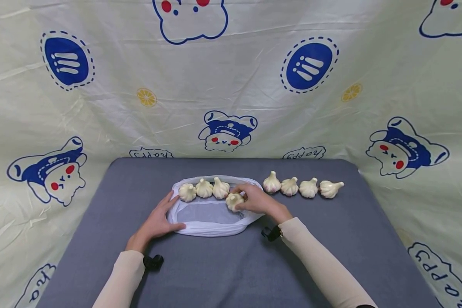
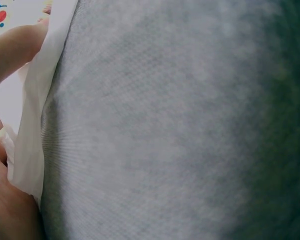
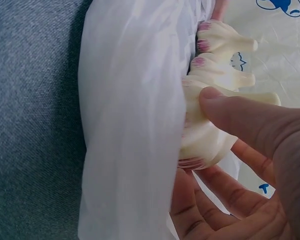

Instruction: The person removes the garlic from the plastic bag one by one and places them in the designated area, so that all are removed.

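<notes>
On a gray tabletop (image 1: 200, 273), with twelve o'clock farthest from the person, a white plastic bag (image 1: 211, 230) lies with its mouth spread into a wide oval. The left hand (image 1: 155, 220) rests at the bag's nine o'clock end, thumb and fingers spread apart along the rim, seemingly to steady it and keep the mouth wide. The right hand (image 1: 256, 198), coming in over the three o'clock end, has its fingers clamped on a garlic bulb (image 1: 233, 202) in the oval, thumb on one side, a hold that appears to control the round body and leave the neck free. Three bulbs (image 1: 204, 188) sit side by side in the bag from ten to twelve o'clock, perhaps to save room. Four more bulbs (image 1: 289, 186) form a row outside, between two and three o'clock from the bag, probably for easy reach; the last one's neck points to three o'clock. No brand or label is readable on bag or bulbs. The pale backdrop (image 1: 238, 77), toward twelve o'clock, repeats the word "happy" among cartoon animals.
</notes>
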Motion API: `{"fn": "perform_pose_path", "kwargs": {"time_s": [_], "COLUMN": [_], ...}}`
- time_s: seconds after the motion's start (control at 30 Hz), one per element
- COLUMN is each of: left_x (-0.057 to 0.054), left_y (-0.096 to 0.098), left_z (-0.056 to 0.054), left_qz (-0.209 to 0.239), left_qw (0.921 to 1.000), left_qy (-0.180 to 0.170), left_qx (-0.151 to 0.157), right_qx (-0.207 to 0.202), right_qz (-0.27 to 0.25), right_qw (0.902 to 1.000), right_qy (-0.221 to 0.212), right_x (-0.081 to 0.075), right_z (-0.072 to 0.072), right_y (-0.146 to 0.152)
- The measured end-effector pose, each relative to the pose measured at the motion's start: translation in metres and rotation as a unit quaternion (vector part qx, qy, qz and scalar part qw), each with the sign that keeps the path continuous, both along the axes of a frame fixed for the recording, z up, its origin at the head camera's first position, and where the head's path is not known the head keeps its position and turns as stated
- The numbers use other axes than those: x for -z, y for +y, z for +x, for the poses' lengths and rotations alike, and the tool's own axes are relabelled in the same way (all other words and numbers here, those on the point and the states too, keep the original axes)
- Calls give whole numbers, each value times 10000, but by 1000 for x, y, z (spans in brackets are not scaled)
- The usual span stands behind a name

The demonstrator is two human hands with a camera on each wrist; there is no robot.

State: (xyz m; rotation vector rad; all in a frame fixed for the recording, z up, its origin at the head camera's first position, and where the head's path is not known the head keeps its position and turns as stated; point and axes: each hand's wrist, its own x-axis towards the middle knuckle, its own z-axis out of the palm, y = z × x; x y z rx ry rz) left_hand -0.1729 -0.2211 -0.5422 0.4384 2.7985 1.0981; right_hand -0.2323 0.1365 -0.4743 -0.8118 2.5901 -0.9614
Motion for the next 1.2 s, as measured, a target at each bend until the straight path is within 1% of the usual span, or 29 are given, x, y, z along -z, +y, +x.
{"fn": "perform_pose_path", "kwargs": {"time_s": [0.23,0.5,0.67,0.8,0.93,1.07,1.2], "left_x": [1,0,0,-1,-1,-1,-2], "left_y": [-1,-1,-1,-1,-1,0,-1], "left_z": [-1,0,0,-1,-1,-1,0], "left_qz": [-42,-69,-69,-69,-76,-97,-112], "left_qw": [10000,10000,10000,9999,9999,9999,9999], "left_qy": [-19,-45,-65,-90,-127,-112,-119], "left_qx": [-12,-26,-13,-15,-17,-16,-46], "right_qx": [209,454,602,826,1076,1231,1346], "right_qz": [42,-58,-263,-429,-606,-733,-704], "right_qw": [9998,9987,9978,9956,9923,9896,9882], "right_qy": [23,-217,-87,113,113,95,188], "right_x": [-9,-14,-23,-32,-40,-41,-36], "right_z": [3,6,9,12,15,17,18], "right_y": [5,15,27,39,51,66,79]}}
